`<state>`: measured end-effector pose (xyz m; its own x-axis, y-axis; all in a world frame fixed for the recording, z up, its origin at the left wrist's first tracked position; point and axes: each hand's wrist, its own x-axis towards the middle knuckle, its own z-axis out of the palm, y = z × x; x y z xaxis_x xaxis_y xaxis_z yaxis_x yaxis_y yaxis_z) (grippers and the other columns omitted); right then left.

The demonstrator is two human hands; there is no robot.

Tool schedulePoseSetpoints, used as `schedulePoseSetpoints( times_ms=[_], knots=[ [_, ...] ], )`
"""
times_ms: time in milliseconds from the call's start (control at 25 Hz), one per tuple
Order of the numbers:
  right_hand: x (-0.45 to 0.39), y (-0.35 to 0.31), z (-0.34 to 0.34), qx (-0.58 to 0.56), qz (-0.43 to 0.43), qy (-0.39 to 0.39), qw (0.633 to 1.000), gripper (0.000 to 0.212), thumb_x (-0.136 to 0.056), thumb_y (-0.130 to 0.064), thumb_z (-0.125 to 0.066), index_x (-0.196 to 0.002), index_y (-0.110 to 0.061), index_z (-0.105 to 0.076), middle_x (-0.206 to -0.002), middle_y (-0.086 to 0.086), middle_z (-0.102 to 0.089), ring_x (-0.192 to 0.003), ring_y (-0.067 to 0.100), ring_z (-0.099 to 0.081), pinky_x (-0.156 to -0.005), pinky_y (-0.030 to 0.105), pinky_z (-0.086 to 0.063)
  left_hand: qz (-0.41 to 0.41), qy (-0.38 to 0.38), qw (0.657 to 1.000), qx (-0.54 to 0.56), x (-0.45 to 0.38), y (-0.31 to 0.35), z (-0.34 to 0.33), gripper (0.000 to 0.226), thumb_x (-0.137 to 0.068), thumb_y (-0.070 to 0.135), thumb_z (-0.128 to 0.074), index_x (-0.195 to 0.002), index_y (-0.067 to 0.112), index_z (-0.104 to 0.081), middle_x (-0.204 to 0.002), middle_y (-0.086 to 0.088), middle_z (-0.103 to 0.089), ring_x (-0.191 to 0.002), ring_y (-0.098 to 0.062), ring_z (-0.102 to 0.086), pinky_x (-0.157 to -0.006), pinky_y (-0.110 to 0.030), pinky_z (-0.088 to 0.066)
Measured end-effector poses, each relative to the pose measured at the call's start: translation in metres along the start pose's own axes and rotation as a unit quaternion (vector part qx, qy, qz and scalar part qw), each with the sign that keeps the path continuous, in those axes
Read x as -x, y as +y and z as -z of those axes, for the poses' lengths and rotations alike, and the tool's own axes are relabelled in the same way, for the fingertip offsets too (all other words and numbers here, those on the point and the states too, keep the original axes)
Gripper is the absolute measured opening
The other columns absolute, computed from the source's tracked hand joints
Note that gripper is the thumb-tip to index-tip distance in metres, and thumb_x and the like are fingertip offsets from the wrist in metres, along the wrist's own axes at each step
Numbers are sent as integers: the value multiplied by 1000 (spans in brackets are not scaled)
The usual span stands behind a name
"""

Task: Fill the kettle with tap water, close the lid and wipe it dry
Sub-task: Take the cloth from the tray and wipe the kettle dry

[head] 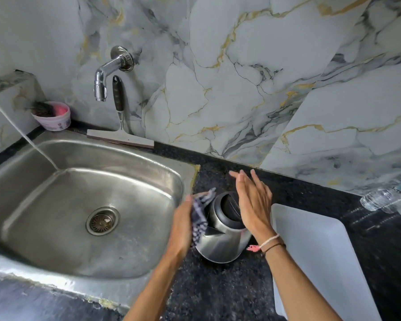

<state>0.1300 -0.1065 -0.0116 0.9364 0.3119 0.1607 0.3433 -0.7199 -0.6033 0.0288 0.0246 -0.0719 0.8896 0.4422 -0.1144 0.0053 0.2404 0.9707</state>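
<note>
A steel kettle [225, 237] with a black lid [229, 206] stands on the dark counter, just right of the sink, and its lid is down. My left hand [183, 225] presses a blue-and-white checked cloth [200, 216] against the kettle's left side. My right hand [252, 202] is open with straight fingers, at the kettle's right side by the lid; whether it touches is unclear. The chrome tap [102, 79] sticks out of the wall above the sink, and no water runs from it.
The steel sink [56, 228] fills the left. A squeegee [120, 133] leans on the wall behind it, beside a pink tub [52, 115] with a scrubber. A white board [322, 256] lies right of the kettle. Clear plastic bottles [389, 198] lie at the far right. A white cord [21, 128] hangs into the sink.
</note>
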Motion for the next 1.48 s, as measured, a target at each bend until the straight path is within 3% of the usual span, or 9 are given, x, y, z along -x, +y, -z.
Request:
schedulePoseSetpoints(
  times_ms=[120,280,440,680,880,1000,1120,1280,1480],
  knots=[
    [2,5,-8,5,-10,13,1000,82,-91,-71,-3,-149,-37,-49,-163,-5,-42,-158,9,-15,-125,44,-11,-17,-148,988,-51,-39,10,-15,47,-106,35,-30,-129,25,-69,-135,-3,-70,-129,-20,-62,-115,-47,-42],
    [-2,6,-11,23,-16,26,999,81,-92,-70,-8,-152,-34,-48,-162,-4,-43,-157,11,-20,-124,48,-16,81,-234,969,3,-71,-4,-6,49,-111,30,-29,-132,4,-65,-130,-20,-71,-121,-28,-68,-101,-32,-55],
    [0,5,-10,27,-8,42,999,80,-92,-69,-12,-150,-30,-52,-158,-2,-49,-154,13,-28,-124,44,-18,144,-119,976,116,-51,-33,-5,48,-111,28,-30,-131,0,-64,-133,-22,-68,-117,-24,-68,-111,-47,-48],
    [0,3,-11,31,-17,57,998,69,-99,-60,-23,-147,-22,-55,-152,1,-56,-149,17,-38,-124,46,-22,38,176,978,108,36,-61,-41,51,-104,46,-44,-150,26,-47,-157,10,-47,-145,-5,-41,-126,-44,-26],
    [6,-1,-8,90,-55,69,992,69,-100,-55,-14,-148,-25,-54,-150,-1,-58,-149,19,-38,-124,44,-17,13,215,974,74,85,-56,-99,63,-99,58,-40,-157,47,-18,-169,25,-5,-154,7,-2,-126,-33,-4],
    [11,-1,-4,126,-81,69,986,62,-106,-54,-17,-153,-27,-46,-157,-1,-51,-151,23,-34,-123,45,-14,-16,258,965,52,41,-41,-86,49,-105,47,-34,-149,30,-47,-158,4,-45,-148,-11,-35,-126,-45,-23],
    [14,1,5,123,-119,45,984,61,-106,-53,-18,-159,-28,-34,-164,1,-40,-154,25,-27,-124,47,-11,-32,283,958,22,-3,-10,-83,43,-109,37,-36,-106,14,-73,-107,-5,-76,-106,-23,-68,-99,-48,-52],
    [13,-2,16,83,-164,12,983,68,-105,-58,-14,-163,-24,-20,-169,4,-28,-158,29,-15,-123,50,-6,11,243,958,155,-28,47,-89,46,-109,32,-38,-75,15,-64,-59,6,-72,-70,-19,-65,-56,-27,-55],
    [15,-9,64,-291,-184,-51,937,84,-91,-82,-21,-156,-33,-40,-170,-2,-24,-160,16,-4,-127,51,-3,105,-52,934,338,-5,116,-72,81,-97,70,-30,-135,8,-64,-133,-21,-68,-123,-35,-65,-106,-49,-49]
  ],
)
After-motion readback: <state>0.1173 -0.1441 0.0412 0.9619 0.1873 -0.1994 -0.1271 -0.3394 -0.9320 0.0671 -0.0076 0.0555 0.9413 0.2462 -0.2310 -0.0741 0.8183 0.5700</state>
